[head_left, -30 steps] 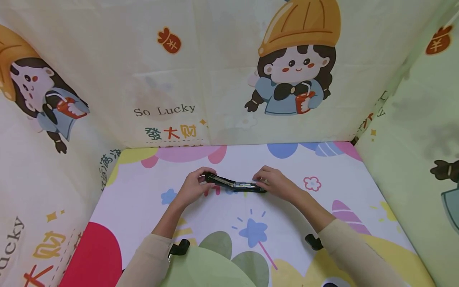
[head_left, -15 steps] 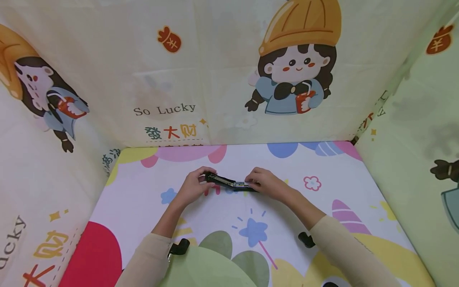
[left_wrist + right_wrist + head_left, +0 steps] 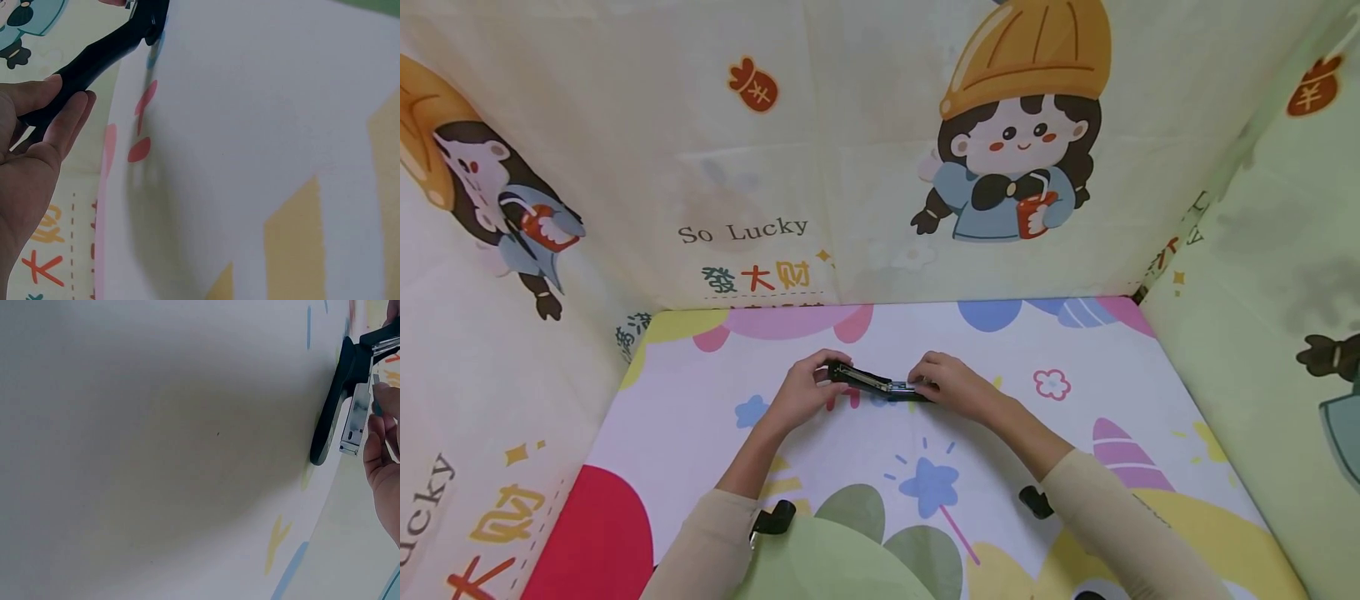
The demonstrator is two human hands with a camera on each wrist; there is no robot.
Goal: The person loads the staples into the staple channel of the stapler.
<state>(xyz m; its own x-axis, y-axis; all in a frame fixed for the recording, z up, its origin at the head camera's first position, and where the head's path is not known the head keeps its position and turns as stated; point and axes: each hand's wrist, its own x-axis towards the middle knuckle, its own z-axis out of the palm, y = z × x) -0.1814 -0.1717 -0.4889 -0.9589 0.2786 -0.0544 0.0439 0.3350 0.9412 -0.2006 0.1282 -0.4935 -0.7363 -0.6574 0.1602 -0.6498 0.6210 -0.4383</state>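
A black stapler point(image 3: 860, 379) is folded open close over the tabletop, its top arm angled up to the left. My left hand point(image 3: 803, 390) grips the end of that arm; in the left wrist view the thumb and fingers point(image 3: 67, 125) close round it. In the right wrist view the silver staple channel point(image 3: 356, 419) stands apart from the black base point(image 3: 322, 428). My right hand point(image 3: 958, 385) is at the channel, pinching a small greyish strip of staples point(image 3: 377, 407) between thumb and fingers, mostly hidden by them.
The tabletop point(image 3: 700, 450) has a printed cover with cartoon shapes. Fabric walls point(image 3: 865, 183) with cartoon prints close it in at the back and both sides. A black wrist camera point(image 3: 775, 517) sits by the left sleeve, another black one point(image 3: 1037, 502) by the right.
My right hand has slid left along the stapler toward its hinge, mostly in the first half second. The left hand and the stapler stay in place.
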